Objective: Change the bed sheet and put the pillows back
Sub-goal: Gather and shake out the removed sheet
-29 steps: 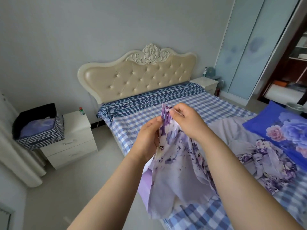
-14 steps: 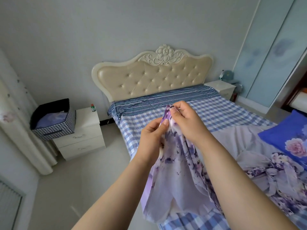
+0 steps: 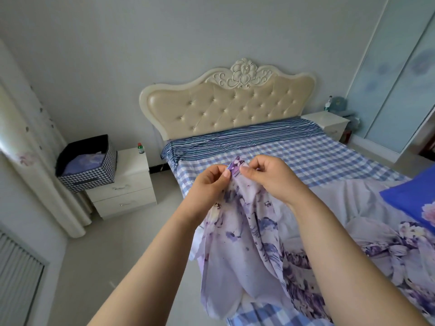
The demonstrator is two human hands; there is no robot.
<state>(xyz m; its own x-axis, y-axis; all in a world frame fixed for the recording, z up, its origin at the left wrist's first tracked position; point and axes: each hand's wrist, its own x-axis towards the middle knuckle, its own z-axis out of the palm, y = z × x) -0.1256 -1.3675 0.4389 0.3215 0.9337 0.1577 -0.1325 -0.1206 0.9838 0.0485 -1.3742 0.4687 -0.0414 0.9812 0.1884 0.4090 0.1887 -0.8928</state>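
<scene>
Pale grey walls (image 3: 164,31), light floor (image 3: 113,243). Cream tufted headboard (image 3: 230,107) between two white nightstands (image 3: 124,184). Frosted sliding wardrobe doors (image 3: 397,85) at right, curtain (image 3: 35,161) at left.

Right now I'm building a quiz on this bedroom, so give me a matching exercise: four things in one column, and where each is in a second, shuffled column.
Things:
1. floral sheet
2. small bottle
3. storage box
4. blue pillow

Places:
A. on the bed's right side, at the picture's edge
B. pinched by the left hand and the right hand
C. upright on the left nightstand, near its back
D. overhanging that nightstand's outer edge

Pairs: 1-B, 2-C, 3-D, 4-A
</scene>
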